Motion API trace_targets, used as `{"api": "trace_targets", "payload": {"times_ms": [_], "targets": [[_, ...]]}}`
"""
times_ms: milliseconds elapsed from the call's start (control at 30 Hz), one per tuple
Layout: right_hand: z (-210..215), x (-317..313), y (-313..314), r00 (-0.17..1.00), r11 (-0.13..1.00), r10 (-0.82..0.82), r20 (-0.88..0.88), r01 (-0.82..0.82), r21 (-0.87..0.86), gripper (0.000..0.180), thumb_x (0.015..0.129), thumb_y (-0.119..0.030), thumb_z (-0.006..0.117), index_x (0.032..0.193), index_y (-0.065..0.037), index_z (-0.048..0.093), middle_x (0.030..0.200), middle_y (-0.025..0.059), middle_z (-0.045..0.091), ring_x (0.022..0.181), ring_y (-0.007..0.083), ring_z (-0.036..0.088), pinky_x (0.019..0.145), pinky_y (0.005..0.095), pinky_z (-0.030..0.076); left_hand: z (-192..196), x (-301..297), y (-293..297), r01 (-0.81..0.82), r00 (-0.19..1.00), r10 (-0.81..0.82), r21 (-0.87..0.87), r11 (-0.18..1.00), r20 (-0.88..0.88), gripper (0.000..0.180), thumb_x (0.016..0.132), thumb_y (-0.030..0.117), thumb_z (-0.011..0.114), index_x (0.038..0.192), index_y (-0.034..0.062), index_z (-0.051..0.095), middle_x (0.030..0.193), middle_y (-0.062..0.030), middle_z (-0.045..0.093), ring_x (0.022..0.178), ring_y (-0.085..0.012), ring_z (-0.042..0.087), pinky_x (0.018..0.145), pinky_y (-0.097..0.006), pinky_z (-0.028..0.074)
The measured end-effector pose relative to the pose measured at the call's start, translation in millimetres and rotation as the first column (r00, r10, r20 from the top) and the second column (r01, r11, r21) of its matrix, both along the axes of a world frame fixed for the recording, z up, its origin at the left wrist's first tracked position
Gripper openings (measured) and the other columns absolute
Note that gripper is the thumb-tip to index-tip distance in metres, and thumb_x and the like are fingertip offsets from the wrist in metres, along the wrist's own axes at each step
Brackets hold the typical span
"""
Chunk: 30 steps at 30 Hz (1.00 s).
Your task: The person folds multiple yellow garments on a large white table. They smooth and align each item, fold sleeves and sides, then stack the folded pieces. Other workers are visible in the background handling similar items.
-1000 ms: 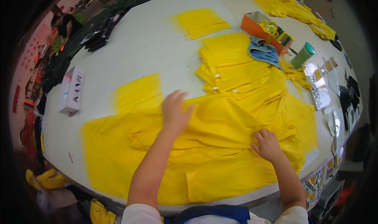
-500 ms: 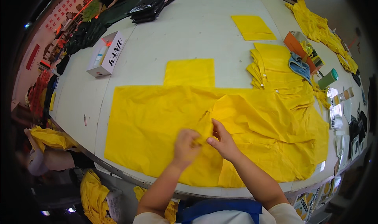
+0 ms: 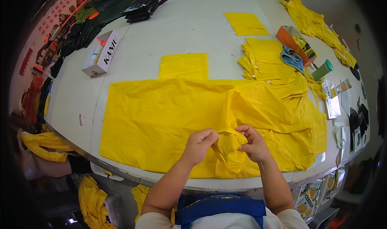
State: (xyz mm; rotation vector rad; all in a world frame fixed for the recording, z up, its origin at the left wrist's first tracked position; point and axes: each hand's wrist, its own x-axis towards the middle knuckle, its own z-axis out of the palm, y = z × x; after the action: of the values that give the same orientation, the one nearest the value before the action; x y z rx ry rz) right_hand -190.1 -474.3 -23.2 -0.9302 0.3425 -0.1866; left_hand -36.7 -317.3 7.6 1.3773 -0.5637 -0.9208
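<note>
A large yellow garment (image 3: 161, 120) of thin, creased fabric lies spread along the near side of the white table (image 3: 133, 47). Above its front edge, my left hand (image 3: 200, 146) pinches one side of a bunched, gathered part of it, perhaps a sleeve end. My right hand (image 3: 254, 143) grips the other side between thumb and fingers. The raised fabric is drawn up between both hands, and a loose end hangs below them. Under the far edge of the garment, a flat yellow folded piece (image 3: 183, 66) is partly covered.
Folded yellow pieces (image 3: 262, 58) are stacked at right beside a blue cloth (image 3: 292, 59), an orange box (image 3: 292, 43) and a green-lidded container (image 3: 323, 70). Another folded piece (image 3: 246, 23) lies farther back. A white box (image 3: 100, 53) stands at left. Other people work around the table.
My hands have moved apart and slightly right, and both now grip the gathered fabric, which is raised and opened out between them. The whole view has shifted a little.
</note>
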Motion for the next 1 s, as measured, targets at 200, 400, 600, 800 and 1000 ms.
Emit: {"api": "trace_targets", "payload": {"times_ms": [200,400,600,800,1000], "targets": [[-9,-49,3,0.984,0.469,-0.165,-0.061,0.024,-0.883,0.041,0.079,-0.006,0.069,0.117,-0.005,0.053,0.103,0.0044,0.059,0.094,0.0161,0.057,0.081,0.0278,0.047,8,-22,-12,0.197,0.974,-0.206,0.090,0.976,0.095,0.022,0.092,0.016,0.055,0.075,0.0022,0.055,0.063,0.0017,0.050,0.062,-0.0067,0.045,0.058,-0.023,0.037],[-83,-225,-72,0.371,0.323,-0.926,-0.067,0.691,-0.647,0.040,0.084,-0.011,0.067,0.120,-0.004,0.052,0.110,0.0060,0.055,0.098,0.0154,0.053,0.086,0.0292,0.045,-1,-61,-36,0.063,0.921,-0.169,0.295,0.953,0.350,0.014,0.088,0.008,0.056,0.078,-0.0005,0.059,0.068,-0.0026,0.053,0.064,-0.0097,0.048,0.059,-0.026,0.039],[-127,-379,-148,-0.064,0.113,-0.991,-0.120,0.102,-0.988,0.045,0.079,-0.019,0.069,0.118,-0.002,0.053,0.106,0.0143,0.058,0.103,0.0279,0.052,0.087,0.0363,0.042,-12,-74,-52,0.224,0.743,-0.367,0.309,0.924,0.559,0.009,0.083,0.005,0.057,0.076,-0.0015,0.056,0.070,-0.0081,0.052,0.065,-0.0176,0.050,0.061,-0.028,0.040],[-40,-323,-141,0.381,0.050,-0.904,-0.193,-0.354,-0.934,0.044,0.064,-0.021,0.074,0.103,-0.005,0.059,0.096,0.0152,0.058,0.095,0.0364,0.054,0.084,0.0412,0.042,-30,-88,-52,0.176,0.829,-0.346,0.383,0.907,0.439,0.011,0.084,0.006,0.056,0.076,-0.0019,0.056,0.071,-0.0050,0.054,0.068,-0.0144,0.050,0.063,-0.028,0.040],[3,-283,-40,0.767,0.560,-0.235,-0.598,-0.396,-0.728,0.031,0.079,-0.025,0.070,0.100,-0.003,0.063,0.097,0.0158,0.063,0.089,0.0309,0.061,0.082,0.0419,0.048,-32,-102,-57,0.133,0.959,-0.225,0.421,0.897,0.175,0.014,0.089,0.010,0.054,0.076,0.0064,0.056,0.069,0.0070,0.045,0.065,-0.0035,0.040,0.057,-0.021,0.030]]}}
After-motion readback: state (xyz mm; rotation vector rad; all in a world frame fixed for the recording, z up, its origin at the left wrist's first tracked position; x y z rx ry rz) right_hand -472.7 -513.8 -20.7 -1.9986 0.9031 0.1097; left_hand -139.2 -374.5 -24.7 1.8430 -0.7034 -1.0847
